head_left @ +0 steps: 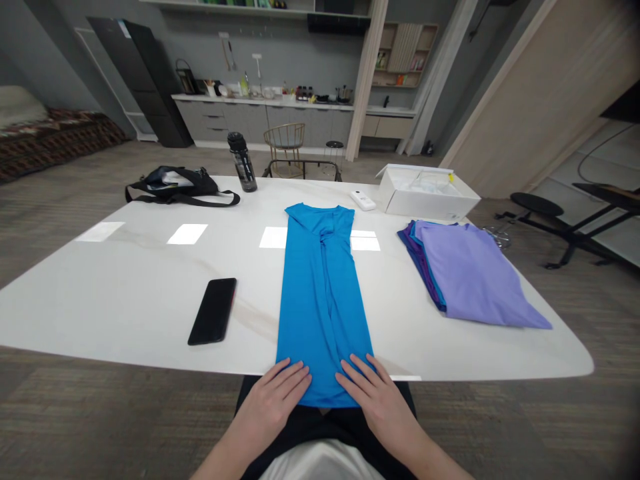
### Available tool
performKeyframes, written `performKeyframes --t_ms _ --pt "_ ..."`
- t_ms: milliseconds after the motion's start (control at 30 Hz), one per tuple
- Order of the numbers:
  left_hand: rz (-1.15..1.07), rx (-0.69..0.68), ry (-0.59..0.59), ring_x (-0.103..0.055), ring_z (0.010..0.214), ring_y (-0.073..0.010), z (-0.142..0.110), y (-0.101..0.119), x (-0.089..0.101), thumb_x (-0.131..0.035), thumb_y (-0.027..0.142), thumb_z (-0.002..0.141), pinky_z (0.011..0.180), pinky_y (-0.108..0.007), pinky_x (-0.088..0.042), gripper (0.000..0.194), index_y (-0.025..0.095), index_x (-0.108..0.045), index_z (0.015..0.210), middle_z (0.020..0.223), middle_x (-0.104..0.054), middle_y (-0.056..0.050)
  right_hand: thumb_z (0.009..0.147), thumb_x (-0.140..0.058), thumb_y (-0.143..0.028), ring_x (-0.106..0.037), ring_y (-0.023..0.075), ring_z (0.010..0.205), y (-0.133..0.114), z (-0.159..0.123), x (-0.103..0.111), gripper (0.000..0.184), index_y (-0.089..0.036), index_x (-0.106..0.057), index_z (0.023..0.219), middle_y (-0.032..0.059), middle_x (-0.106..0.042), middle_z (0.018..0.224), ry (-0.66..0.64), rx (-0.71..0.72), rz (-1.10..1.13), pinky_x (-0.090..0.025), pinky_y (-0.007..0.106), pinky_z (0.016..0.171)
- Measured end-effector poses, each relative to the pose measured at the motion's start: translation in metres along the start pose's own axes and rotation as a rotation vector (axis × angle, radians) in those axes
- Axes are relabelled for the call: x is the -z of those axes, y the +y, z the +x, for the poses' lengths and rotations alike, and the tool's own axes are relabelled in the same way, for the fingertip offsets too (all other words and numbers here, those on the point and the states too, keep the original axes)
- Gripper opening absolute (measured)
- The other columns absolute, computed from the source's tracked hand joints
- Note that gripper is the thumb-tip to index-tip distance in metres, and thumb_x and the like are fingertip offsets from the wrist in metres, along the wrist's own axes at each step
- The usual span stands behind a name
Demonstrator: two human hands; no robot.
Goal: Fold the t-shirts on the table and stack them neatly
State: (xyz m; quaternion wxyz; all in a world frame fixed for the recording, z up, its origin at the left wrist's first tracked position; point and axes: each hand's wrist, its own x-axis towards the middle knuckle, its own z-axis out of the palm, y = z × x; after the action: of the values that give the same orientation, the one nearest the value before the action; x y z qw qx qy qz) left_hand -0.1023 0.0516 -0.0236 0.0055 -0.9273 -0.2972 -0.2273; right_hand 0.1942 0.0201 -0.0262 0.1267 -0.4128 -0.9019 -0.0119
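A bright blue T-shirt (320, 287), folded into a long narrow strip, lies on the white table with its collar at the far end. Its near end hangs past the table's front edge above my lap. On the left side of that end, my left hand (280, 393) rests with fingers stretched flat on the cloth. My right hand (373, 387) lies the same way on the right side, fingers spread. Both thumbs are hidden. Loose creases run down the middle of the cloth, and the fabric near the collar is bunched.
Left of the T-shirt lies a black phone (213, 311). A stack of folded clothes (470, 273), lilac on top, sits at the right. Farther back are a black bag (175, 183), a bottle (243, 163), a small white device (363, 200) and a white box (425, 193).
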Motion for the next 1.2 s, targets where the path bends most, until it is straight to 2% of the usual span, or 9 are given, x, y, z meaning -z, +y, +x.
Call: performKeyframes --t_ms 167,367,600,700,767,833,967,1100,1200 --pt "-0.147 -0.015 -0.013 -0.071 0.111 -0.0173 -0.005 0.006 0.013 -0.042 0.009 0.099 0.108 -0.038 -0.053 0.039 0.021 -0.068 0.126 0.120 -0.076 -0.005 0.086 -0.045 0.002 -0.056 0.0237 0.134 -0.006 0.000 0.026 0.065 -0.029 -0.059 0.142 0.0004 -0.062 0.143 -0.113 0.005 0.146 -0.043 0.045 0.112" --pt "-0.472 0.090 -0.179 -0.075 0.093 -0.0154 0.018 0.008 0.067 -0.046 0.018 0.101 0.091 -0.027 -0.058 0.032 0.025 -0.068 0.124 0.107 -0.079 -0.002 0.095 -0.045 -0.008 -0.069 0.0166 0.105 -0.005 0.011 0.086 0.047 -0.033 -0.065 0.130 0.0002 -0.075 0.116 -0.312 -0.101 0.512 -0.052 0.028 0.094" --pt "-0.961 0.373 -0.328 -0.072 0.104 -0.0199 0.089 -0.048 0.115 -0.058 0.032 0.098 0.096 -0.032 -0.054 0.021 0.024 -0.074 0.109 0.115 -0.077 -0.005 0.103 -0.049 -0.037 -0.067 0.0186 0.095 0.060 0.085 0.143 0.031 -0.031 -0.072 0.123 0.0008 -0.075 0.106 -0.491 -0.252 0.853 -0.052 0.028 0.086" --pt "-1.378 0.479 -0.421 -0.071 0.096 -0.0216 0.120 -0.088 0.106 -0.072 0.043 0.087 0.090 -0.035 -0.056 0.026 0.018 -0.067 0.083 0.104 -0.077 -0.008 0.096 -0.059 -0.049 -0.064 0.0179 0.090 0.104 0.127 0.145 0.037 -0.020 -0.078 0.108 0.0023 -0.074 0.099 -0.680 -0.268 1.081 -0.051 0.027 0.084" --pt "-1.621 0.584 -0.457 -0.071 0.081 -0.0196 0.136 -0.112 0.090 -0.080 0.046 0.077 0.080 -0.033 -0.058 0.033 0.018 -0.064 0.082 0.089 -0.075 -0.006 0.084 -0.073 -0.049 -0.064 0.0176 0.093 0.130 0.152 0.140 0.038 -0.020 -0.079 0.107 0.0021 -0.074 0.102 -0.705 -0.388 1.198 -0.051 0.026 0.086" --pt "-1.781 0.701 -0.375 -0.071 0.077 -0.0192 0.151 -0.131 0.073 -0.085 0.044 0.069 0.078 -0.033 -0.059 0.038 0.018 -0.066 0.089 0.088 -0.074 -0.006 0.073 -0.084 -0.043 -0.066 0.0166 0.092 0.152 0.174 0.133 0.043 -0.020 -0.079 0.109 0.0020 -0.075 0.103 -0.697 -0.525 1.292 -0.053 0.025 0.084" --pt "-1.855 0.806 -0.168 -0.071 0.077 -0.0196 0.181 -0.161 0.049 -0.082 0.041 0.071 0.075 -0.033 -0.059 0.039 0.017 -0.068 0.098 0.090 -0.073 -0.008 0.064 -0.090 -0.033 -0.070 0.0134 0.080 0.187 0.212 0.118 0.043 -0.016 -0.079 0.102 0.0024 -0.077 0.096 -0.699 -0.650 1.459 -0.055 0.019 0.070" --pt "-1.848 0.824 -0.168 -0.070 0.083 -0.0172 0.219 -0.194 0.043 -0.080 0.037 0.080 0.077 -0.029 -0.059 0.034 0.016 -0.067 0.104 0.095 -0.072 -0.007 0.069 -0.086 -0.024 -0.074 0.0140 0.080 0.218 0.247 0.104 0.032 -0.015 -0.076 0.098 0.0033 -0.078 0.097 -0.634 -0.660 1.620 -0.058 0.017 0.069" --pt "-1.762 0.833 -0.209 -0.067 0.073 -0.0125 0.248 -0.226 0.042 -0.082 0.036 0.081 0.070 -0.024 -0.056 0.028 0.015 -0.064 0.090 0.083 -0.067 -0.002 0.075 -0.079 -0.017 -0.075 0.0160 0.084 0.242 0.272 0.092 0.026 -0.015 -0.074 0.101 0.0045 -0.079 0.098 -0.570 -0.688 1.656 -0.062 0.023 0.078"
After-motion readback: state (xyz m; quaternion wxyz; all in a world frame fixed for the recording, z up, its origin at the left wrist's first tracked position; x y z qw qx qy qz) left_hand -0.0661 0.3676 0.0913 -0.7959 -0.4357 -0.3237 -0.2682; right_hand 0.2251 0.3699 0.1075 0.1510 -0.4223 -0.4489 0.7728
